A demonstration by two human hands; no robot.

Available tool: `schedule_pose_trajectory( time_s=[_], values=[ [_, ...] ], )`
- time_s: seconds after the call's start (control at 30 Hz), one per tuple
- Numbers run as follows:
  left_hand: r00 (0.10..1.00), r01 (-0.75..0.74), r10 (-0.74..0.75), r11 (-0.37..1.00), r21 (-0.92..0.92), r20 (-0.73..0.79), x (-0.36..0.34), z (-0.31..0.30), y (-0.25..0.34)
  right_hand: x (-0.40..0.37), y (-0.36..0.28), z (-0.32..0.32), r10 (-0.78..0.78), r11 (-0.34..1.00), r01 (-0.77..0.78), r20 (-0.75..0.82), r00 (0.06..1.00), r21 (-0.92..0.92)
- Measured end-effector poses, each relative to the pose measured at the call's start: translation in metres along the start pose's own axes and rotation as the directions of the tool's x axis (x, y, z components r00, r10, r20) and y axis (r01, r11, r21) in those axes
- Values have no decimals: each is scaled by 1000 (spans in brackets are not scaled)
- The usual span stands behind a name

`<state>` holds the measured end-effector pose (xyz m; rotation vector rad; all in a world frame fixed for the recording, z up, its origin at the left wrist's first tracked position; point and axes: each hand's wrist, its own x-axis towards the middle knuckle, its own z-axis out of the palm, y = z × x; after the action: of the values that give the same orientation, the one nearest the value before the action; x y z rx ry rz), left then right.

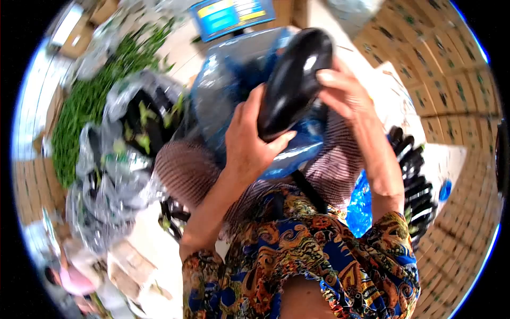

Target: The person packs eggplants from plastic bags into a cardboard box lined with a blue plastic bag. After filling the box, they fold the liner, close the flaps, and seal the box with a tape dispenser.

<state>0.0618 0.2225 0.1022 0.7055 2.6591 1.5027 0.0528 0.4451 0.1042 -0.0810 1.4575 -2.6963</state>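
A large, glossy dark eggplant [296, 80] is held up at a slant between my two hands. My left hand [248, 132] is curled around its lower end, thumb underneath. At the upper right side, my right hand [344, 87] grips it with bent fingers. Just below the eggplant, a blue plastic bag [212, 98] stands open between my knees. What lies inside the bag is mostly hidden by the eggplant and my hands.
Clear plastic bags with eggplants [146, 119] lie to the left, beside a heap of long green peppers [87, 114]. More eggplants [417, 186] are lined up at right. A scale display [231, 18] stands ahead. Stacked cartons [457, 80] line the right; a person [77, 279] is lower left.
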Motion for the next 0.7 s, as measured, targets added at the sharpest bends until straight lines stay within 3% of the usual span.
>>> schedule_pose_trajectory(
  time_s=[0.07,0.1,0.13,0.17,0.2,0.23,0.27,0.3,0.4,0.5,0.57,0.6,0.63,0.7],
  values=[
    [982,-128,121,991,-45,-145,-6,-21,-12,2,8,6,-63,997,66,60,996,-51],
    [986,-84,80,996,-18,-143,-7,-47,-8,5,12,19,-122,989,130,110,986,-69],
    [971,-19,48,992,123,-234,-14,-78,4,5,8,31,-8,979,43,173,985,-200],
    [953,29,-21,999,22,-302,-22,-104,-1,6,5,36,96,943,-13,233,968,-333],
    [920,22,39,988,151,-389,-32,-134,-12,7,8,30,216,899,-115,197,956,-423],
    [861,150,-247,958,-242,-444,-49,-157,-17,7,12,23,323,831,-205,148,935,-517],
    [816,1,-228,920,-393,-532,-62,-178,-31,9,20,21,358,783,-266,57,932,-563],
    [781,48,-219,955,-294,-585,-83,-202,-40,11,25,20,382,743,-321,-22,924,-588],
    [511,168,-373,927,-335,-775,-149,-237,-82,9,39,19,399,610,-351,-108,911,-711],
    [225,328,-555,817,-474,-801,-240,-246,-141,12,50,19,440,507,-325,-84,894,-798],
    [64,444,-709,651,-617,-702,-313,-236,-192,14,55,19,450,421,-265,-55,892,-867],
    [-13,371,-717,644,-669,-697,-341,-223,-212,15,57,22,483,389,-244,-28,875,-888],
    [-153,400,-770,525,-751,-619,-363,-213,-224,15,57,27,508,390,-244,-14,861,-888],
    [-375,313,-788,388,-867,-488,-401,-190,-255,16,63,30,550,396,-248,12,835,-884]
  ],
)
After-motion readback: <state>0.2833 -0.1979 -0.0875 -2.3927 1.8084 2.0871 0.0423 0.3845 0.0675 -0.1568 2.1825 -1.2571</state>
